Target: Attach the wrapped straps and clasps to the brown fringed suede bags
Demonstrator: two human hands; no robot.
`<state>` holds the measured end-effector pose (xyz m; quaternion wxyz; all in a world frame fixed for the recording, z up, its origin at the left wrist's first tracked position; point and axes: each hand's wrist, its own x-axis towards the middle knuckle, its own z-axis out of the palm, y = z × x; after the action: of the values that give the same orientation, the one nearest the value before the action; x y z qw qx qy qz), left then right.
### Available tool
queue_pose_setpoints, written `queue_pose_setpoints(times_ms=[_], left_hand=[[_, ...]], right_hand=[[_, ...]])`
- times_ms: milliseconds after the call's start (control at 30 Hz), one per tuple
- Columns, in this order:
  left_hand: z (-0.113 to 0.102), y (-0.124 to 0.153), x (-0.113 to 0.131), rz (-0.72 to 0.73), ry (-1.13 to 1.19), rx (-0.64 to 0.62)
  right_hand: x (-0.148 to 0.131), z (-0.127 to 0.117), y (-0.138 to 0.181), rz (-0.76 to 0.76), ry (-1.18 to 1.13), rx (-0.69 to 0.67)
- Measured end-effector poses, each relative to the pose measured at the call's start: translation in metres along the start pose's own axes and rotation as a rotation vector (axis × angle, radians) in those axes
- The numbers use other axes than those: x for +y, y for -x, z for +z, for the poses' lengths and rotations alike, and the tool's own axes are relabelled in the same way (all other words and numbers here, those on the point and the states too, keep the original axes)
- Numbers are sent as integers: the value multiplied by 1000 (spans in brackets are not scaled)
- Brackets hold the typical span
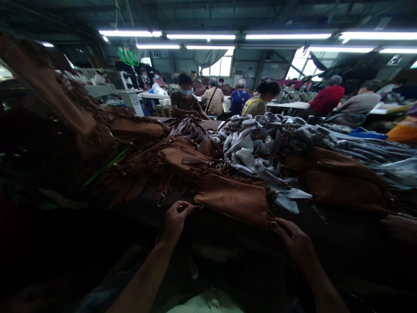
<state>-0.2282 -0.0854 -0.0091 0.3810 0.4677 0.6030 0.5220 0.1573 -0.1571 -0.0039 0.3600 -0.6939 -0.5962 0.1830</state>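
Observation:
A brown fringed bag (233,195) lies flat on the dark work table, its straight edge towards me and its fringe on the far side. At the bag's left corner my left hand (176,219) pinches a small zipper pull (198,206) between thumb and fingertips. My right hand (295,239) is closed at the right corner, its fingertips on a small metal ring (271,224). Just beyond lies another brown bag (182,158) with metal clasps (219,165) by it. A loose metal clip (161,198) rests left of my left hand.
Grey wrapped straps (250,143) are heaped behind the bag. More brown bags (342,187) lie to the right, near another person's hand (400,224). Brown fringed pieces (130,178) pile up at left. Several people sit at tables beyond, one facing me (185,98).

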Motion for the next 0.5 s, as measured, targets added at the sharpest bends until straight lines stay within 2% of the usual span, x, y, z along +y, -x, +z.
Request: queue_pose_setpoints(times_ms=[100, 167, 233, 367, 500], left_hand=[[-1, 1, -2, 9, -56, -3], [-1, 1, -2, 12, -82, -5], [0, 2, -3, 15, -85, -10], [1, -1, -6, 35, -99, -26], [-2, -3, -6, 98, -206, -8]], right_hand=[[0, -4, -6, -57, 47, -37], [1, -9, -8, -34, 53, -50], [1, -16, -10, 23, 22, -127], [2, -28, -13, 135, -176, -336], [3, -31, -16, 222, -417, -365]])
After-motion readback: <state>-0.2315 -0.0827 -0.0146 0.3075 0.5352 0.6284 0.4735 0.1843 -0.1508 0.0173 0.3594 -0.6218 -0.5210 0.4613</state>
